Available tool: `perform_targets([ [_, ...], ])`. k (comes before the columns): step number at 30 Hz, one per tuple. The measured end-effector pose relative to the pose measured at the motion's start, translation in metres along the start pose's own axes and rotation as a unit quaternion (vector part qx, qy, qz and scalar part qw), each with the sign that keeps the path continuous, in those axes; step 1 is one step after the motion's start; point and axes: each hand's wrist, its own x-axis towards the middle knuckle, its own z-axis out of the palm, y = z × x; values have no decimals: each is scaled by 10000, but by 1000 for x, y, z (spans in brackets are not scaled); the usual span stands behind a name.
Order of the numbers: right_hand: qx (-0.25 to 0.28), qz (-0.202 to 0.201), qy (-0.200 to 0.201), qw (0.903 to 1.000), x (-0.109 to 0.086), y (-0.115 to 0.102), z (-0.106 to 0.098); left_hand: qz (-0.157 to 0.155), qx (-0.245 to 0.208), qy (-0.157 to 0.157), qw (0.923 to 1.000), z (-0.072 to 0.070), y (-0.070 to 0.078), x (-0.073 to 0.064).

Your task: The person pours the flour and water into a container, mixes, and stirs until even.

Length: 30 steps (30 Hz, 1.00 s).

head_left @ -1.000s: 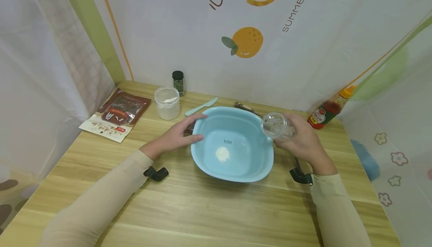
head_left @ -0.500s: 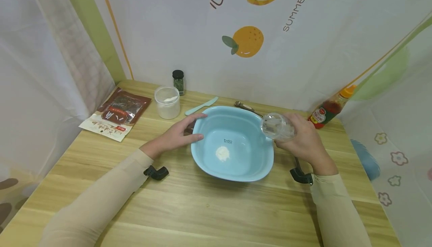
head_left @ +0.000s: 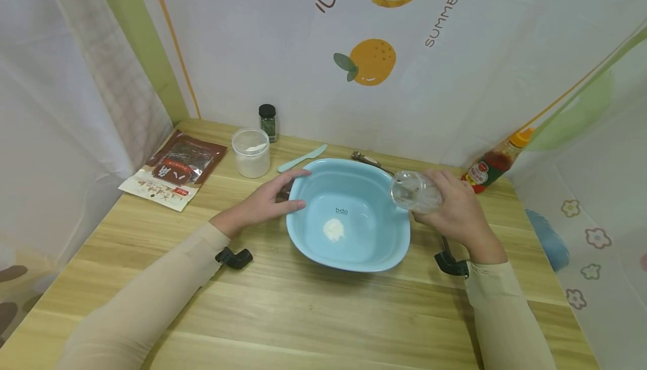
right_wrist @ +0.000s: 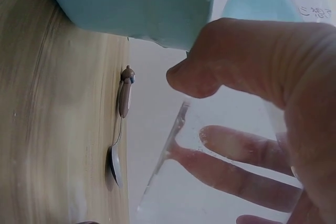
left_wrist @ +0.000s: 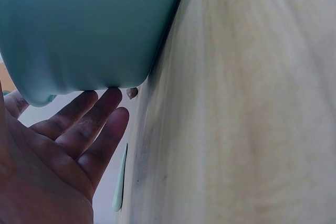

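Observation:
A light blue basin (head_left: 349, 269) stands mid-table with a small heap of white powder (head_left: 333, 230) on its floor. My left hand (head_left: 264, 204) holds the basin's left rim, thumb and index finger over the edge. In the left wrist view the other fingers (left_wrist: 100, 124) lie fairly straight, tips against the outer wall. My right hand (head_left: 452, 210) grips a clear cup (head_left: 417, 191) above the basin's right rim, its mouth tilted toward the inside. Through the cup's clear wall, several fingers (right_wrist: 236, 177) show in the right wrist view, with the thumb on the near side.
Behind the basin lie a pale blue spreader (head_left: 302, 158) and a spoon with a brown handle (head_left: 366, 159). A jar of white powder (head_left: 251, 162), a black-capped spice bottle (head_left: 268, 123) and a brown packet (head_left: 177, 168) stand back left. A red sauce bottle (head_left: 495, 162) is back right.

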Motion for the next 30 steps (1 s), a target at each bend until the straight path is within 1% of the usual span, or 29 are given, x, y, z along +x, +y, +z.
perform_targets([
  [15, -206, -8, -54, 9998, 0, -3, -3, -18, -73, -41, 10000, -1, 2, 0],
  [25, -248, 100, -208, 9994, 0, -3, -5, -33, -98, -36, 9999, 0, 1, 0],
  [30, -281, 106, -208, 9993, 0, -4, -6, -30, -111, -45, 9999, 0, 1, 0],
])
